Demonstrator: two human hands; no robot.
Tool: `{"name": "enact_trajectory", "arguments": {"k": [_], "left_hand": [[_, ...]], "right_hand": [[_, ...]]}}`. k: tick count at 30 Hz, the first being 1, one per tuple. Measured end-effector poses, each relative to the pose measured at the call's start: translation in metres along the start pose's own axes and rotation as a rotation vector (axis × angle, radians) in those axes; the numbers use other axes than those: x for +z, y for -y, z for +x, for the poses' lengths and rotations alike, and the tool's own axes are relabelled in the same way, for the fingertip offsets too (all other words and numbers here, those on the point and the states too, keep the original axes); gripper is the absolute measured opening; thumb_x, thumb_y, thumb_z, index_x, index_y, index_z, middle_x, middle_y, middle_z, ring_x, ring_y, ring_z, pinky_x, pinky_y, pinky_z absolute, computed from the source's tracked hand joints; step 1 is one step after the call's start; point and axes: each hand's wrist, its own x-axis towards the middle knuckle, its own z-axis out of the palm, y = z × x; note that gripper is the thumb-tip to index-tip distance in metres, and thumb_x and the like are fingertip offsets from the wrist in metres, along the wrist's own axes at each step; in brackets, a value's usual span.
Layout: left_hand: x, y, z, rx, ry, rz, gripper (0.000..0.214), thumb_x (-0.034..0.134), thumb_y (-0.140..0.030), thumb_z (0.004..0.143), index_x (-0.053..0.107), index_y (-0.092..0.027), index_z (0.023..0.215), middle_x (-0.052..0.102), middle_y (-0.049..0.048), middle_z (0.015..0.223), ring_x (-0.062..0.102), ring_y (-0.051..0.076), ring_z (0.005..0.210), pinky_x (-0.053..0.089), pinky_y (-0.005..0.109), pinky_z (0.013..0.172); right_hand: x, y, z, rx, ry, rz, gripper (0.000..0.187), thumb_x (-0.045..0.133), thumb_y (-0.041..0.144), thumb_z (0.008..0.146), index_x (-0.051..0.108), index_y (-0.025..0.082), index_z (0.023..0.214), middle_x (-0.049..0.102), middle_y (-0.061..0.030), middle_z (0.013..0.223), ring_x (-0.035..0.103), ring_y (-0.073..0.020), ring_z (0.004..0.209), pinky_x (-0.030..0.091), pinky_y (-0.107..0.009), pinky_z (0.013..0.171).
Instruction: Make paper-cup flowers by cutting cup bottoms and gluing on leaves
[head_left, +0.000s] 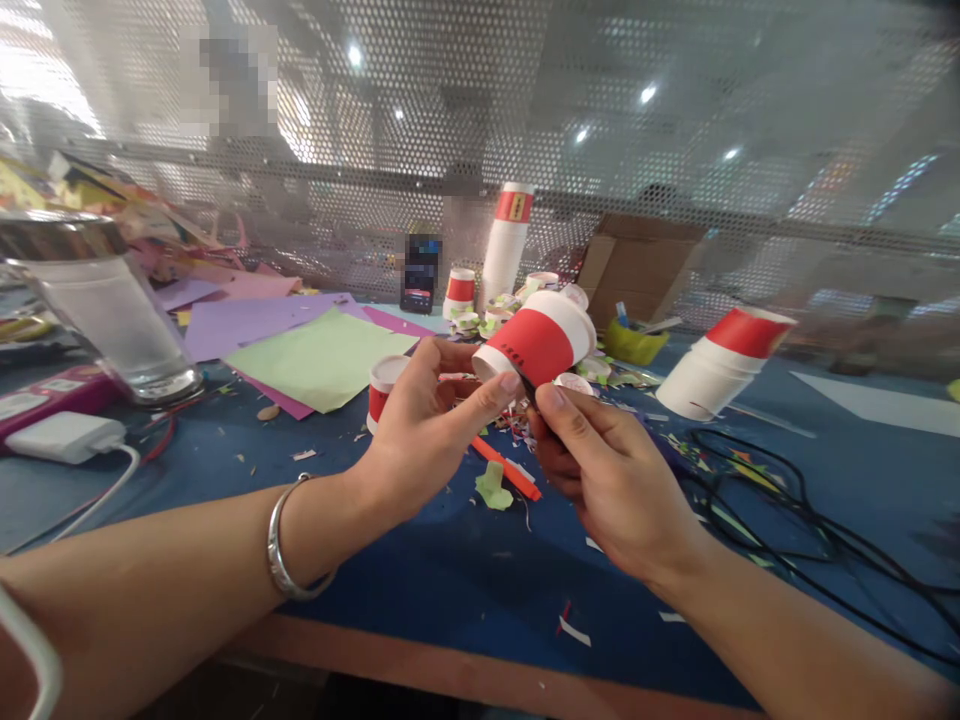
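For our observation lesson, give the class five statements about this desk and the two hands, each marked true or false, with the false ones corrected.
1. The left hand holds a red-and-white paper cup. True.
2. The silver bracelet is on the right wrist. False: the silver bracelet is on the left wrist.
3. The right hand grips a slim dark tool at the cup. True.
4. The pale green sheet lies under the purple paper. False: the pale green sheet lies on top of it.
5. A black cable lies on the right side of the table. True.
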Motion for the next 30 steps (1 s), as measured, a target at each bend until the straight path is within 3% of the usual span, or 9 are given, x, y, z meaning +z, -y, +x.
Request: {"name": "enact_trajectory", "arguments": {"k": [5,14,26,30], "left_hand": [[-0.003,-0.002,-0.001,0.074,0.009,0.099,0.036,0.082,-0.035,0.082,0.053,-0.021,0.099,0.07,0.0029,0.097,0.069,0.015,0.084,0.06,0.03,0.076],[-0.003,-0.004,0.0,0.17,0.051,0.238,0.028,0.078,-0.028,0.085,0.053,-0.02,0.095,0.065,0.0018,0.091,0.065,0.011,0.078,0.059,0.023,0.063],[-0.008,-0.002,0.0,0.249,0.055,0.419,0.029,0.077,-0.03,0.084,0.056,-0.02,0.101,0.066,0.0079,0.105,0.068,0.019,0.089,0.063,0.033,0.071],[-0.011,-0.001,-0.001,0.332,0.064,0.475,0.026,0.075,-0.027,0.086,0.056,-0.02,0.101,0.062,0.0077,0.107,0.068,0.018,0.088,0.064,0.037,0.076]], "right_hand": [[0.0,0.0,0.0,-0.021,-0.005,-0.014,0.048,0.07,0.058,0.092,0.048,0.022,0.068,0.026,0.0078,0.06,0.019,-0.0086,0.051,0.013,-0.024,0.041],[-0.001,-0.004,0.002,-0.03,-0.007,-0.029,0.046,0.071,0.058,0.091,0.054,0.021,0.07,0.03,0.0066,0.064,0.021,-0.0074,0.051,0.013,-0.024,0.041],[-0.002,-0.003,0.001,-0.003,-0.015,-0.045,0.049,0.07,0.061,0.091,0.054,0.02,0.07,0.027,0.0088,0.057,0.02,-0.0059,0.048,0.012,-0.021,0.04],[-0.002,-0.002,0.0,-0.026,-0.012,-0.058,0.051,0.071,0.062,0.089,0.053,0.02,0.068,0.027,0.0092,0.055,0.019,-0.0055,0.047,0.012,-0.021,0.039]]}}
